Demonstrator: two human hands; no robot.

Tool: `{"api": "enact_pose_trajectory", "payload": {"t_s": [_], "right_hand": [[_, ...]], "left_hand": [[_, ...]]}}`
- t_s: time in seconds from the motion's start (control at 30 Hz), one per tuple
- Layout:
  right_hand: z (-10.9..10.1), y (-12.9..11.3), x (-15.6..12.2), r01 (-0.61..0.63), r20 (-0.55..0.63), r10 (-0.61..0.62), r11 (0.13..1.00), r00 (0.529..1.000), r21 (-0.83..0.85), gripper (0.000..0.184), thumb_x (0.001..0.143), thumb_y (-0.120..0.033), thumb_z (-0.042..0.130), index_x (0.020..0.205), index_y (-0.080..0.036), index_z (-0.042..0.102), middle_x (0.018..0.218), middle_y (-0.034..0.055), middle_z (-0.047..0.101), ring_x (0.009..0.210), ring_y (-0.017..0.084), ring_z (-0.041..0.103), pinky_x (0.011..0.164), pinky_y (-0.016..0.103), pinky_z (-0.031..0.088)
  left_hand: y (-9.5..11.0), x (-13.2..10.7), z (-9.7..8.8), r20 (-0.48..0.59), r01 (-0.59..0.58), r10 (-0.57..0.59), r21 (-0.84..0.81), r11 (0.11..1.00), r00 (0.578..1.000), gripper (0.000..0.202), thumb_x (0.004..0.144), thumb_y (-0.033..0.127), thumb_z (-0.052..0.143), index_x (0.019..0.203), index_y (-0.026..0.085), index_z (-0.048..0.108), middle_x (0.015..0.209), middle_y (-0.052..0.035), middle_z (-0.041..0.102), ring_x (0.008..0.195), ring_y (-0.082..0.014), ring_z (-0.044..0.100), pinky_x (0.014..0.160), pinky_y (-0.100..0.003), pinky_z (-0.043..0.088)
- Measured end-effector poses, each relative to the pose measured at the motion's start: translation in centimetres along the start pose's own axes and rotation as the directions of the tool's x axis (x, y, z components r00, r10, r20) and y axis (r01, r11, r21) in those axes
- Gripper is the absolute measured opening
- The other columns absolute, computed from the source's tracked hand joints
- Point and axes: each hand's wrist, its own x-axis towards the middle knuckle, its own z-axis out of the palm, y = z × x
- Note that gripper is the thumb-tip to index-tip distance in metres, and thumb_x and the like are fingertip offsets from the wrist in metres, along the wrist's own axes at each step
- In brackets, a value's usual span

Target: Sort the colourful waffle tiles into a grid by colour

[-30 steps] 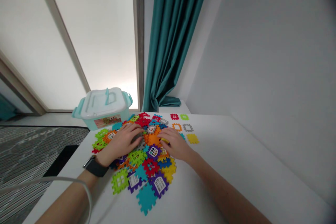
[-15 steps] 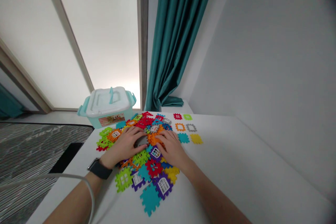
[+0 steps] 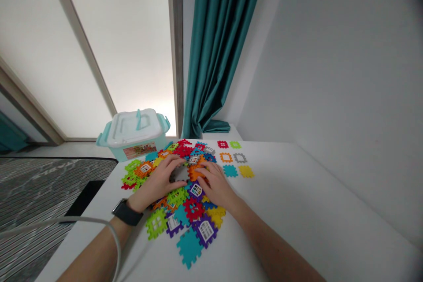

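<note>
My left hand point(image 3: 161, 180), with a dark watch on the wrist, curves its thumb and fingers around a grey interlocking tile point(image 3: 180, 173). Right beside that tile is an orange tile point(image 3: 195, 172), gripped at its right side by the bent fingers and thumb of my right hand point(image 3: 214, 183). Both hands are low over a pile of notched plastic building tiles. Just below them are a purple window tile point(image 3: 196, 190), a lime green tile point(image 3: 177, 197) and a red tile point(image 3: 193, 209). Fingers partly cover the grey and orange tiles' edges.
A lidded turquoise box point(image 3: 139, 134) stands at the table's far left corner. Several tiles lie in two columns at the right, among them a yellow tile point(image 3: 246, 171) and a turquoise tile point(image 3: 230, 170). A pale cable point(image 3: 114, 233) crosses the lower left. A teal curtain point(image 3: 221, 53) hangs behind.
The thumb and fingers of my left hand have spread a little wider around the grey tile. The view has shifted slightly; the surrounding tiles have stayed put.
</note>
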Motion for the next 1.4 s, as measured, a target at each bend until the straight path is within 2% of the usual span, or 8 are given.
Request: {"api": "enact_pose_trajectory", "payload": {"t_s": [0.1, 0.23, 0.5, 0.73, 0.93, 1.0, 1.2, 1.4], "right_hand": [[-0.3, -0.5, 0.1, 0.02, -0.046, -0.018, 0.999, 0.999, 0.038, 0.027, 0.096, -0.022, 0.056, 0.121, -0.026, 0.063, 0.131, 0.0113, 0.06, 0.123, 0.029, 0.054, 0.107, 0.052, 0.045], [-0.9, -1.0, 0.2, 0.062, -0.04, -0.058, 0.992, 0.998, 0.107, 0.034, 0.092, -0.025, 0.062, 0.126, -0.026, 0.059, 0.132, 0.0104, 0.061, 0.126, 0.029, 0.052, 0.111, 0.052, 0.043], [-1.3, -0.7, 0.3, 0.125, -0.052, -0.118, 0.98, 0.992, 0.157, 0.037, 0.091, -0.03, 0.068, 0.126, -0.025, 0.057, 0.13, 0.0104, 0.062, 0.127, 0.028, 0.052, 0.11, 0.052, 0.042], [-1.5, -0.8, 0.2, 0.122, -0.062, -0.114, 0.983, 0.992, 0.14, 0.032, 0.089, -0.03, 0.07, 0.119, -0.025, 0.061, 0.129, 0.0106, 0.059, 0.126, 0.029, 0.052, 0.109, 0.052, 0.044], [-1.7, -0.5, 0.3, 0.127, -0.104, -0.113, 0.983, 0.988, 0.136, 0.034, 0.086, -0.028, 0.073, 0.118, -0.025, 0.062, 0.125, 0.0108, 0.058, 0.121, 0.029, 0.054, 0.105, 0.05, 0.047], [-1.9, -0.3, 0.3, 0.119, -0.125, -0.103, 0.985, 0.987, 0.128, 0.035, 0.086, -0.028, 0.073, 0.119, -0.025, 0.062, 0.125, 0.0109, 0.057, 0.121, 0.029, 0.054, 0.105, 0.05, 0.047], [-2.3, 0.0, 0.2, 0.114, -0.142, -0.096, 0.986, 0.985, 0.123, 0.03, 0.089, -0.031, 0.069, 0.118, -0.025, 0.062, 0.125, 0.0106, 0.057, 0.122, 0.029, 0.054, 0.106, 0.05, 0.046], [-2.2, 0.1, 0.2, 0.127, -0.143, -0.112, 0.987, 0.983, 0.101, 0.037, 0.09, -0.028, 0.066, 0.126, -0.025, 0.057, 0.127, 0.0111, 0.059, 0.126, 0.029, 0.053, 0.11, 0.052, 0.044]], "left_hand": [[0.7, 0.0, 0.1, -0.081, -0.04, 0.039, -0.011, 0.999, 0.996, 0.056, 0.088, 0.035, 0.076, 0.135, 0.028, 0.046, 0.134, -0.0111, 0.05, 0.129, -0.0296, 0.051, 0.109, -0.05, 0.047], [1.8, 0.1, 0.2, -0.12, -0.093, 0.093, 0.003, 0.996, 0.988, 0.059, 0.087, 0.034, 0.077, 0.135, 0.028, 0.044, 0.133, -0.011, 0.049, 0.127, -0.0288, 0.052, 0.109, -0.049, 0.048], [2.3, 0.0, 0.6, -0.129, -0.147, 0.149, 0.024, 0.989, 0.98, 0.053, 0.089, 0.031, 0.076, 0.133, 0.026, 0.047, 0.127, -0.0104, 0.052, 0.119, -0.0271, 0.058, 0.101, -0.046, 0.054], [2.5, -0.1, 0.8, -0.074, -0.144, 0.148, 0.064, 0.988, 0.986, 0.047, 0.091, 0.031, 0.073, 0.132, 0.026, 0.05, 0.131, -0.0117, 0.053, 0.122, -0.0279, 0.057, 0.103, -0.046, 0.054], [1.8, 0.0, 0.6, -0.053, -0.108, 0.114, 0.108, 0.988, 0.992, 0.076, 0.081, 0.042, 0.082, 0.144, 0.023, 0.043, 0.133, -0.0142, 0.055, 0.122, -0.0319, 0.056, 0.105, -0.05, 0.05], [1.4, 0.0, 0.4, -0.048, -0.083, 0.091, 0.14, 0.987, 0.995, 0.079, 0.08, 0.042, 0.083, 0.145, 0.022, 0.043, 0.134, -0.0148, 0.055, 0.123, -0.0332, 0.055, 0.104, -0.052, 0.049], [0.7, 0.0, 0.0, -0.051, -0.093, 0.104, 0.179, 0.979, 0.993, 0.049, 0.084, 0.038, 0.079, 0.126, 0.023, 0.06, 0.127, -0.0121, 0.06, 0.118, -0.0312, 0.058, 0.101, -0.049, 0.049], [0.7, 0.0, 0.2, -0.105, -0.096, 0.117, 0.187, 0.978, 0.988, 0.043, 0.087, 0.039, 0.076, 0.123, 0.022, 0.061, 0.125, -0.0126, 0.059, 0.117, -0.0306, 0.058, 0.099, -0.048, 0.05]]}}
